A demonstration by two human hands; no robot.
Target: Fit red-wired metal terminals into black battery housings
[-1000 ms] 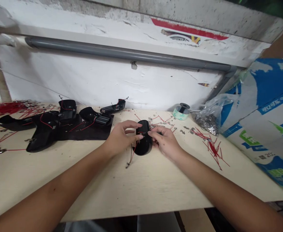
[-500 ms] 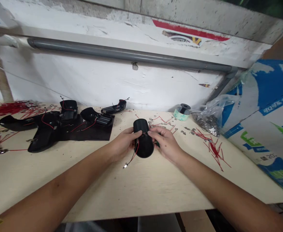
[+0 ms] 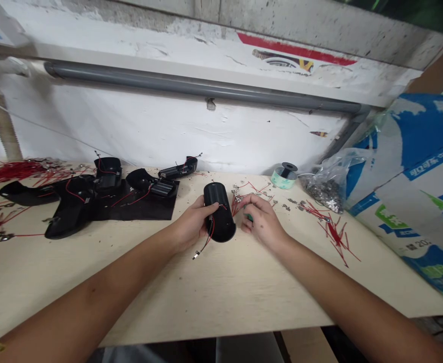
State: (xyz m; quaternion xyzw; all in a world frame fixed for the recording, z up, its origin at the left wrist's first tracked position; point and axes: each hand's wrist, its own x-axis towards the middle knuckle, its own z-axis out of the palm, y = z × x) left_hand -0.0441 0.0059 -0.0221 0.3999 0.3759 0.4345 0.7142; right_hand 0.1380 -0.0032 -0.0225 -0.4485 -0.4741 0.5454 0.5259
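My left hand (image 3: 194, 222) grips a black curved plastic housing (image 3: 217, 194) by its left side, thumb on top. The housing is tilted over the table, its rounded end towards me. A red and black wire pair (image 3: 208, 239) with a small metal clip at its tip hangs from its left edge. My right hand (image 3: 261, 219) is just right of the housing, apart from it, with curled fingers. A small green object (image 3: 249, 217), mostly hidden, shows inside its grip. Short red wires (image 3: 234, 204) lie between the housing and the right fingertips.
Several similar black housings (image 3: 72, 206) with red wires lie on the left, some on a black sheet (image 3: 146, 209). A tape roll (image 3: 284, 176), a clear bag of metal pieces (image 3: 325, 189) and red wires (image 3: 337, 234) are on the right. A blue-and-white sack (image 3: 414, 201) borders the table.
My right hand has come off the housing and moved slightly right. The housing has tilted and shifted a little left in my left hand.
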